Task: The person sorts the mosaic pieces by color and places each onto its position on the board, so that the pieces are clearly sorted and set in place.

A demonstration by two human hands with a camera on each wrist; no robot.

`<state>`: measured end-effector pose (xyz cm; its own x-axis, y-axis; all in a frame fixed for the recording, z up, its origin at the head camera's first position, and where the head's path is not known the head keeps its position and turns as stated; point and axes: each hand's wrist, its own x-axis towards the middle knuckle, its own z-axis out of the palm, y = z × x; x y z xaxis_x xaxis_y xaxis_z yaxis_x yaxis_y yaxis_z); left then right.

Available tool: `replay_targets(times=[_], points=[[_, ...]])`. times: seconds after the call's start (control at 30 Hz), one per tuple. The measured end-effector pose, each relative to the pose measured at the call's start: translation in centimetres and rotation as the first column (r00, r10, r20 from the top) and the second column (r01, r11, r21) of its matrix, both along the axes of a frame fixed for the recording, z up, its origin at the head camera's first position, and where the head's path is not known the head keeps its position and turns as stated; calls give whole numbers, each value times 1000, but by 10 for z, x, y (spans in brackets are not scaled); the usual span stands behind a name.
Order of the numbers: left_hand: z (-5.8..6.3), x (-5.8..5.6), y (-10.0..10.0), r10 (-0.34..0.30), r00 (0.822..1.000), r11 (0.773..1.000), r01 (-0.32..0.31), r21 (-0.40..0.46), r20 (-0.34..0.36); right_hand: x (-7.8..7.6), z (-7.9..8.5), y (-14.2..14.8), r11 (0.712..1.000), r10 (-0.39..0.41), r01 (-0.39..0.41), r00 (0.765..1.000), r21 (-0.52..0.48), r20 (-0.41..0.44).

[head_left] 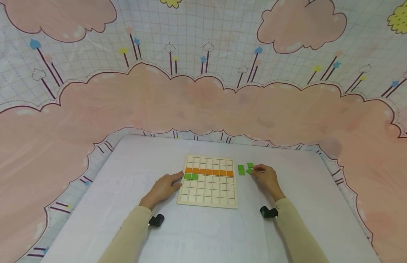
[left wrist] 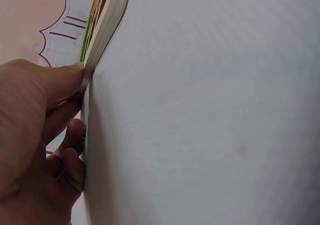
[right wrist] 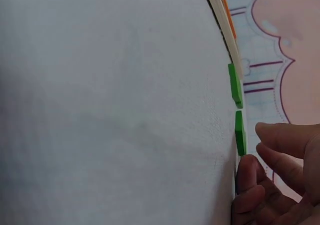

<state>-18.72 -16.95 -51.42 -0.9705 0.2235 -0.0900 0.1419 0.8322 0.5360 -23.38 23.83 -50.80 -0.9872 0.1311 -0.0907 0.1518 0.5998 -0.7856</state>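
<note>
A square pale wooden grid board (head_left: 208, 205) lies on the table, with a row of orange tiles (head_left: 210, 172) across it and two green tiles (head_left: 191, 176) at the left of the row below. My left hand (head_left: 162, 188) touches the board's left edge; in the left wrist view a fingertip (left wrist: 75, 72) rests against that edge. To the board's right lie several loose green tiles (head_left: 241, 170). The right hand (head_left: 266, 179) reaches over the nearest one, a slanted green tile (head_left: 249, 171). In the right wrist view, its thumb and forefinger are apart, close beside a green tile (right wrist: 240, 132).
A white tabletop (head_left: 196, 241) surrounds the board. Cloud-patterned cloth (head_left: 203, 102) hangs behind and beside it. Small black devices (head_left: 269, 212) sit at both wrists, below the beige sleeves (head_left: 296, 230).
</note>
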Motion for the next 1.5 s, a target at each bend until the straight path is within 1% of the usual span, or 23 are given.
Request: replay_targets(times=[0.3,0.47,0.57,0.8,0.97,1.13,1.33,1.5], points=[[1,-3,1,-9,1000,1000,9,-10,-6,-3,4,0,997,27,-28,999,70,19],[2,-3,1,-14,1000,1000,14,-11,-13,-5,3,0,996,22,-24,999,86,24],[3,-3,1,-14,1000,1000,14,-10,-13,-5,2,1,997,14,-15,1000,75,23],[2,-3,0,-14,1000,1000,14,-7,-11,-2,-2,4,998,6,-5,1000,58,-22],[1,-2,0,-19,1000,1000,18,-10,-12,1,-2,4,999,-5,6,1000,49,-29],[1,-1,1,-4,1000,1000,4,-9,-14,4,-2,2,1000,-13,14,999,22,-36],[0,0,1,-3,1000,1000,3,-14,-23,11,2,-4,1000,-14,13,998,-7,-59],[0,0,0,-1,1000,1000,1,-8,-21,15,7,-9,999,-19,17,998,-29,-59]])
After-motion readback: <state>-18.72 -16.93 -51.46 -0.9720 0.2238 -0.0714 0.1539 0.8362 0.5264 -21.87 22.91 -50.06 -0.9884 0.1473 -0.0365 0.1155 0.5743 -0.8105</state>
